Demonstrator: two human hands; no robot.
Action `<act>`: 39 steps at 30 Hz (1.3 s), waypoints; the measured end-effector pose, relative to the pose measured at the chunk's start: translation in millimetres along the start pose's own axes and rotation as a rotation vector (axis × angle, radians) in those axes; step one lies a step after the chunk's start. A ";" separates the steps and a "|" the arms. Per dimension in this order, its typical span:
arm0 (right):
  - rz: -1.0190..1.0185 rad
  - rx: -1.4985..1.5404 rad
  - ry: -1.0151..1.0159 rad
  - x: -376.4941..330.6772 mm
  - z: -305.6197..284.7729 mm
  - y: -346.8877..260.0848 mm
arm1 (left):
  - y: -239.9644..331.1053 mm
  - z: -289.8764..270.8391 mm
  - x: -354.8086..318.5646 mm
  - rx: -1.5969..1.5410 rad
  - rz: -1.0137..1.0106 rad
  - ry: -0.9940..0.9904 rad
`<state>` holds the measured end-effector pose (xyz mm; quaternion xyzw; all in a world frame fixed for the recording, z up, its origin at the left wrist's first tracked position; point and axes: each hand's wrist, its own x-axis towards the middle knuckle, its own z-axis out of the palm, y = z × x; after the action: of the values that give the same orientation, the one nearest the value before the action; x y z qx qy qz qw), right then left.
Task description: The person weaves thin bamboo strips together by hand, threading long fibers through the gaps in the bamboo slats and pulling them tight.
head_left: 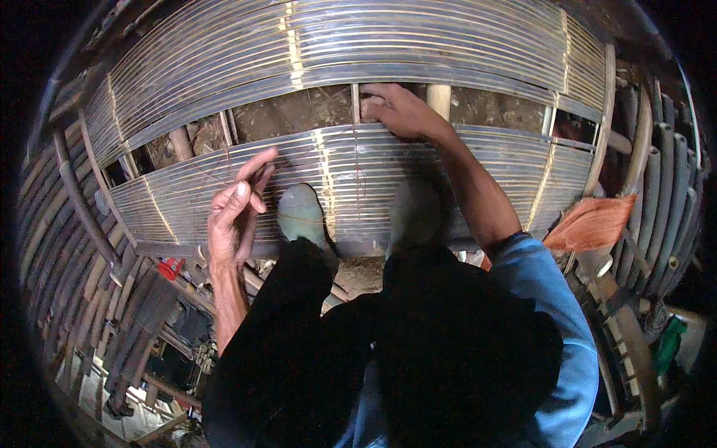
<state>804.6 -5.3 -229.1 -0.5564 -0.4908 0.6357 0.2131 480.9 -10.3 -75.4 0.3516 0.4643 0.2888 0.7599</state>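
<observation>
A slatted panel [433, 153] of thin grey-and-yellow strips lies under my feet, with pale lashing across it. Beyond an open gap is a second, similar panel [418, 45]. Above the near panel's left part, my left hand [235, 213] is closed, thumb against curled fingers, on what looks like a thin brown cord [228, 153]. My right hand [399, 108] reaches to the gap, its fingers bent around the far end of a narrow crosspiece [355, 103]. Whatever those fingertips grip is hidden. A fine strand hangs over the near panel below them.
Bare soil shows through the gap, crossed by a round pole [438, 98]. My shoes [302, 213] rest on the near panel. Orange cloth [594, 224] lies at its right corner. Rows of dark poles [71, 246] flank both sides; a red object [170, 267] sits lower left.
</observation>
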 end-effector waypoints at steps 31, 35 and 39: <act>-0.552 -0.551 0.050 -51.0 122.5 -67.7 | -6.9 -22.8 -53.8 0.205 -0.266 -0.108; -0.619 -0.324 0.348 -81.2 88.9 -71.4 | -6.1 -48.5 -60.6 0.008 -0.014 -0.105; -0.267 -0.521 0.883 -122.9 -12.3 -14.4 | 9.7 -73.8 -95.3 0.119 -0.045 0.420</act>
<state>847.5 -94.8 -154.2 -0.7384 -0.5626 0.1652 0.3331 374.5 -57.9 -43.4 0.3174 0.6365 0.3105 0.6306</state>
